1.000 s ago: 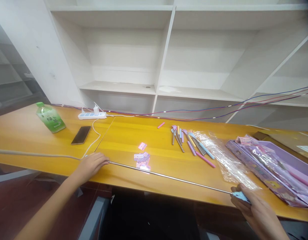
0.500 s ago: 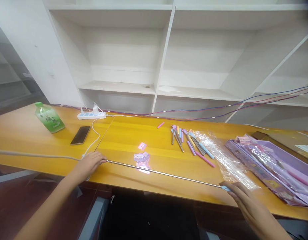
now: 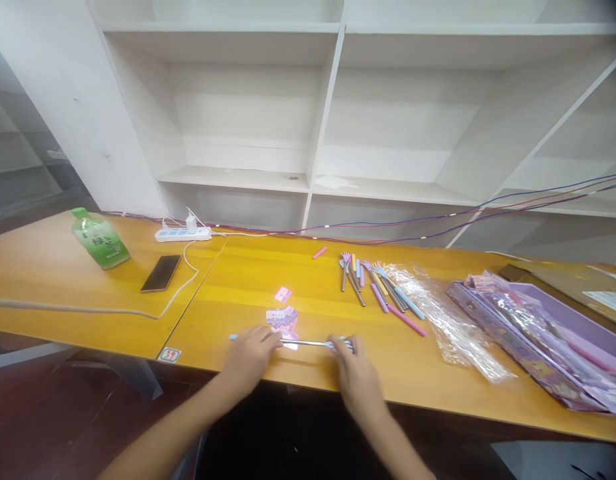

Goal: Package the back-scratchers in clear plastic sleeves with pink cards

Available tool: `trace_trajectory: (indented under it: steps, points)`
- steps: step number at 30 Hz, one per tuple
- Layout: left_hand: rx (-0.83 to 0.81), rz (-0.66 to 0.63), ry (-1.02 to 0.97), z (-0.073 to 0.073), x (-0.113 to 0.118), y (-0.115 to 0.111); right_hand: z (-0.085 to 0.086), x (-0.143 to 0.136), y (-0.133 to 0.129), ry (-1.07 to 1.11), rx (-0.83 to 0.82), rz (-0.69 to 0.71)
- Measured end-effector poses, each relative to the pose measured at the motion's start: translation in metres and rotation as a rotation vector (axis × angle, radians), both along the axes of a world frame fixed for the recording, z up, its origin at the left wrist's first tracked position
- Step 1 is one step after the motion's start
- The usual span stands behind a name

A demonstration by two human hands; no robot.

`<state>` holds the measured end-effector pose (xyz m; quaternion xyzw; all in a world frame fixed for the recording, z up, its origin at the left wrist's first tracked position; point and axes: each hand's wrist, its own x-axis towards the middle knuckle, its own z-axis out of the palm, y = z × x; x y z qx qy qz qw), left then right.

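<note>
A telescopic back scratcher (image 3: 308, 343) with a shiny metal rod is held level just above the front of the table. My left hand (image 3: 252, 357) is closed round its left part, and a light blue handle end (image 3: 233, 337) sticks out past the fingers. At the other end my right hand (image 3: 357, 377) grips close to the light blue head, which the fingers partly cover. Behind the rod lie several small pink and purple printed cards (image 3: 283, 317). Further right rests a group of back scratchers (image 3: 388, 287) with coloured handles and hand-shaped heads.
Clear plastic wrapping (image 3: 448, 327) lies beside a purple box (image 3: 543, 347) of packaged items, near a cardboard box (image 3: 583, 280). Leftward are a phone (image 3: 161, 273), a green bottle (image 3: 101, 239), a power strip (image 3: 183, 233) and a white cable (image 3: 88, 308). A shelf unit (image 3: 248, 177) stands behind.
My hands have moved toward each other, and the back scratcher's long extended rod is now much shorter. The left hand came right, the right hand left.
</note>
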<state>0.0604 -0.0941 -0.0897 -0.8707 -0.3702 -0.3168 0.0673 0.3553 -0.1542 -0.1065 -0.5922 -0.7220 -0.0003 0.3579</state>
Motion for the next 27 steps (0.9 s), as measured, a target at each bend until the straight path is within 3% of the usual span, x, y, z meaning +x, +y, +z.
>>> trace_trajectory:
  steps: [2,4,12,17,24,27]
  points:
    - [-0.024,-0.04,-0.077,-0.004,0.027,-0.008,0.004,-0.037,-0.003,0.061,0.009,0.026]
    - [-0.042,-0.075,-0.111,-0.001,0.038,-0.014,0.011,-0.052,-0.011,0.05,-0.031,0.024]
    - [-0.099,-0.122,-0.202,0.027,0.041,-0.04,0.033,-0.063,-0.041,-0.009,-0.044,-0.078]
    - [-0.095,-0.148,-0.206,0.026,0.042,-0.047,0.033,-0.066,-0.046,-0.03,-0.042,-0.045]
    - [-0.07,-0.054,-0.228,0.025,0.051,-0.056,0.031,-0.07,-0.046,0.03,-0.006,-0.08]
    - [-0.065,-0.072,-0.192,0.026,0.05,-0.054,0.032,-0.063,-0.047,-0.015,-0.037,-0.059]
